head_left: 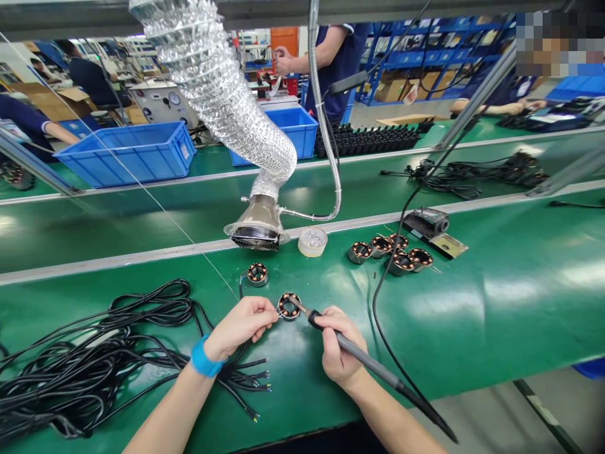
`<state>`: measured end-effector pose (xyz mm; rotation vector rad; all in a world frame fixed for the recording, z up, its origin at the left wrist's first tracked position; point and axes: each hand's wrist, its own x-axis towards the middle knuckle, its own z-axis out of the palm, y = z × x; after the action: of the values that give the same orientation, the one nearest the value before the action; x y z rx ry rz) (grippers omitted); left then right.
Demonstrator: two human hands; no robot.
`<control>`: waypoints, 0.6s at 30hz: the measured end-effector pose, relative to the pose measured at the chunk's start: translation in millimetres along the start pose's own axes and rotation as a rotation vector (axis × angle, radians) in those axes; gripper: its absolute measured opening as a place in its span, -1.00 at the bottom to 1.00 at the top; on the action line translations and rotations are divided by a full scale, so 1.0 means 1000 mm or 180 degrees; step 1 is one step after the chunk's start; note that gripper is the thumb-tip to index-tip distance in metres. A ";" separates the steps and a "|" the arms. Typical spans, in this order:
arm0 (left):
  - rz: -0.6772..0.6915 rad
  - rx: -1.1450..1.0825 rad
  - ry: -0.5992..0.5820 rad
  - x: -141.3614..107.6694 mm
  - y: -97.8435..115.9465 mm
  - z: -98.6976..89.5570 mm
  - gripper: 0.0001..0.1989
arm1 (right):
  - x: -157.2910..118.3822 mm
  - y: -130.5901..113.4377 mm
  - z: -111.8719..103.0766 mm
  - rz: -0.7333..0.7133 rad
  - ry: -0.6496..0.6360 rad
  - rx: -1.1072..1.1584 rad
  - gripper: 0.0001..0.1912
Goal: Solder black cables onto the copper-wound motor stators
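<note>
A soldering iron (359, 353) with a grey handle is gripped in my right hand (343, 347). Its tip points down onto a ring-shaped motor stator with copper windings (289, 307), which lies on the green bench. At the stator's left edge, my left hand (246, 321) is closed in a pinch on what looks like a thin wire; the fingers partly hide it. The left wrist wears a blue band (205, 358). Just behind sits a second stator (258, 274) with a dark lead at its left side.
Black cables (89, 353) with stripped ends lie coiled at left. Several stators (401, 261) stand at right, near a metal holder (435, 230). A fume hood (258, 224) hangs above a round white tub (312, 242). The iron's cord (375, 296) crosses the right side. Co-workers are beyond blue bins (127, 151).
</note>
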<state>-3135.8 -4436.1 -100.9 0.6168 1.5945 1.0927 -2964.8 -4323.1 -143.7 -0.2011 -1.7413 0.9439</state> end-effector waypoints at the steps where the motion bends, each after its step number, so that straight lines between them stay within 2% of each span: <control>1: 0.0001 0.0009 0.0018 0.000 0.000 0.000 -0.80 | -0.003 0.000 -0.001 0.0002 0.0046 0.0095 -0.73; 5: 0.0021 0.0009 0.0041 -0.001 0.001 0.000 -0.81 | -0.006 -0.001 -0.002 -0.0122 0.0000 0.0167 -0.76; 18: 0.0051 0.0041 0.0071 0.000 -0.001 0.000 -0.80 | 0.007 -0.013 -0.001 -0.0238 -0.0357 -0.0046 -0.78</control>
<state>-3135.8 -4436.6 -101.5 0.6291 1.6194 1.1053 -2963.2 -4327.4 -130.0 -0.0933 -1.8460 0.9031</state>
